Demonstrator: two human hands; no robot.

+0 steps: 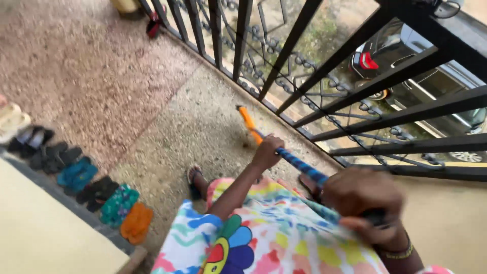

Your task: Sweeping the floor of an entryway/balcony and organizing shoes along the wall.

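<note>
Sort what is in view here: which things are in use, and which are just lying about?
In use:
- long blue and orange broom handle
- left hand, gripping it lower down
- right hand, gripping its upper end

Lying about:
- row of coloured slippers along the wall
- black metal railing
- dark parked car beyond it

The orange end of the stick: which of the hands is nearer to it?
Left. The left hand grips the blue stick just behind the orange end. The right hand holds the upper end, far from it.
</note>
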